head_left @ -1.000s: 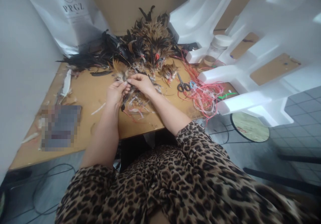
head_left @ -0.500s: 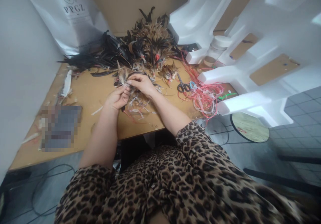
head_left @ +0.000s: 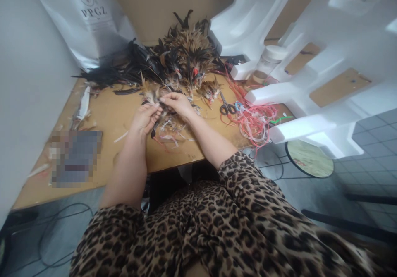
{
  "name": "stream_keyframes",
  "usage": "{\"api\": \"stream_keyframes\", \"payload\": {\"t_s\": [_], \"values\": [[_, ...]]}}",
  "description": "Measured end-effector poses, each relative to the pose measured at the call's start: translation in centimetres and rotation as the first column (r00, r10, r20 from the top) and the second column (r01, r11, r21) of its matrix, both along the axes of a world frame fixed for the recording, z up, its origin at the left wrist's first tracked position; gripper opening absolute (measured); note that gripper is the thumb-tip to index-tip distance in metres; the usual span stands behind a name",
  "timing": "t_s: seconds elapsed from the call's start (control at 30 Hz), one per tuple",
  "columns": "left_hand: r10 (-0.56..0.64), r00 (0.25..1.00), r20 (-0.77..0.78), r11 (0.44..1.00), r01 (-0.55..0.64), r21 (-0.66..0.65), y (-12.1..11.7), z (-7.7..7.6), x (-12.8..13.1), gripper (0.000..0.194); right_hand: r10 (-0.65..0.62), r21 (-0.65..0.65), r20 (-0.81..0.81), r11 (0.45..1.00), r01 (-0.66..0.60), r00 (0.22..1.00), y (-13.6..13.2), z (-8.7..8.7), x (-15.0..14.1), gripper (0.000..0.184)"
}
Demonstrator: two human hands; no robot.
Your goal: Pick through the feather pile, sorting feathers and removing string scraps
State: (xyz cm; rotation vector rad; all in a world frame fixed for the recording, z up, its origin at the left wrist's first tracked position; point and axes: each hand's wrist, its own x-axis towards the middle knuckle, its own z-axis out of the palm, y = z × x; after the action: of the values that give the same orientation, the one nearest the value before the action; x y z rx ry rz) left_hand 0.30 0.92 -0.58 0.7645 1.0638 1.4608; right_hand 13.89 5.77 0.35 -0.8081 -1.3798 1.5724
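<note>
- Closest to me is my leopard-print top (head_left: 192,227), below the near edge of the bench (head_left: 127,161).
- A blurred-out, greyish flat object (head_left: 82,153) lies on the bench to my left, well apart from my hands.
- My left hand (head_left: 145,119) has its thumb and fingers pinched on the pale base of a brown feather tuft (head_left: 150,93), which I hold over the middle of the bench, tips pointing away from me.
- My right hand (head_left: 177,105) meets it there, thumb and fingertip closed on the same base; both hands are nearly touching.
- Just under my fingers is a loose heap of feather scraps and pale strips (head_left: 169,133).
- To the right, black-handled scissors (head_left: 228,108) lie beside a tangle of pink and white ribbon (head_left: 254,122).
- A small brown bundle (head_left: 210,90) sits just beyond my right hand, near the scissors.
- Further back, long black feathers (head_left: 108,75) spread leftward, next to a big upright brown bundle (head_left: 192,41).
- White foam packing (head_left: 338,115) stands on the right around a lidded clear jar (head_left: 269,62).
- At the back left stands a white bag (head_left: 93,33) printed "PPGZ".
</note>
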Motion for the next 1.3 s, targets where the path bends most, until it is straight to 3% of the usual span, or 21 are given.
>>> {"api": "stream_keyframes", "payload": {"t_s": [0.2,0.47,0.7,0.83,0.93,1.03,1.1,1.2,1.3], "values": [[0.024,0.988,-0.152,0.999,-0.030,-0.036,-0.2,0.1,0.5,0.008,0.015,-0.014,-0.025,1.000,-0.016,1.000,-0.3,0.0,-0.2,0.033],[0.027,0.997,-0.077,0.995,-0.034,-0.089,-0.1,0.4,0.7,0.008,-0.027,-0.115,-0.071,0.993,0.019,0.997,-0.6,0.0,-0.4,0.022],[0.030,0.995,-0.094,0.996,-0.037,-0.075,0.0,0.3,0.3,0.010,-0.058,0.008,0.026,0.998,0.058,0.998,-0.3,-0.6,-0.6,0.019],[0.095,0.993,-0.073,0.994,-0.099,-0.047,0.4,0.1,-0.2,0.012,-0.088,0.194,0.117,0.979,0.064,0.989,-0.3,0.2,0.0,0.019],[0.151,0.988,-0.038,0.988,-0.151,-0.015,0.8,-0.3,-0.6,0.013,-0.017,0.339,0.261,0.938,-0.075,0.965,-1.1,1.7,0.7,0.017],[0.147,0.988,-0.043,0.989,-0.146,0.029,1.0,-0.6,-0.8,0.013,0.180,0.361,0.459,0.857,-0.367,0.870,-3.2,3.8,1.4,0.016],[0.156,0.987,-0.044,0.987,-0.154,0.033,1.0,-0.6,-0.8,0.013,0.261,0.317,0.623,0.778,-0.543,0.738,-4.9,5.1,1.9,0.013],[0.183,0.983,-0.026,0.983,-0.182,0.036,0.8,-0.3,-0.7,0.012,0.277,0.216,0.801,0.693,-0.688,0.531,-7.4,5.9,2.7,0.012],[0.189,0.982,-0.006,0.981,-0.188,0.039,0.7,-0.1,-0.7,0.011,0.216,0.201,0.885,0.621,-0.758,0.413,-9.1,5.5,3.6,0.013]]}}
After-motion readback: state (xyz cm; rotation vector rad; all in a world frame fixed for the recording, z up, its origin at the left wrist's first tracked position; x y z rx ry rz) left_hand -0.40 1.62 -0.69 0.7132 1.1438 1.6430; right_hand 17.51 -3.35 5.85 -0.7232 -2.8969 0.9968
